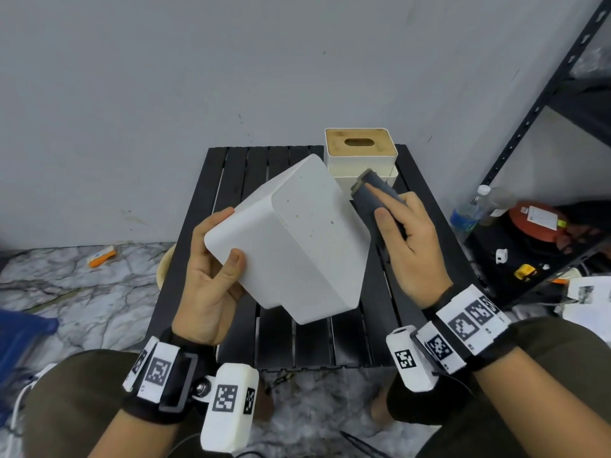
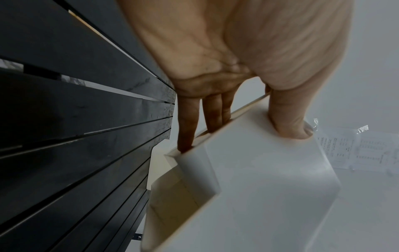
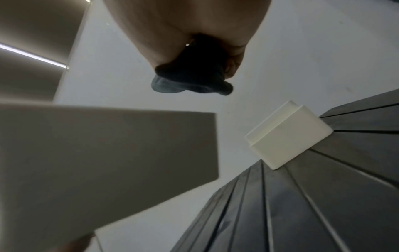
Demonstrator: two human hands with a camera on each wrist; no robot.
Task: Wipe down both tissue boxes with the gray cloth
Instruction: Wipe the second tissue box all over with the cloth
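Observation:
A white tissue box [image 1: 297,239] is tilted in the air above the black slatted table [image 1: 330,342], its speckled bottom face turned up. My left hand [image 1: 215,259] grips its near-left corner, thumb on the outside and fingers [image 2: 187,126] reaching inside the open end of the box [image 2: 259,187]. My right hand [image 1: 406,239] holds the folded gray cloth [image 1: 373,196] against the box's right edge. From the right wrist, the cloth [image 3: 190,81] bunches under the palm beside the box [image 3: 97,162]. A second white tissue box [image 1: 360,153] with a wooden lid stands at the table's far edge, also visible as box [image 3: 287,136].
A black metal shelf [image 1: 542,104] stands to the right, with a water bottle [image 1: 469,209], an orange-red reel [image 1: 535,223] and small items on its low tier. Papers [image 1: 588,302] lie on the marble floor at right. An orange item [image 1: 101,256] lies at left.

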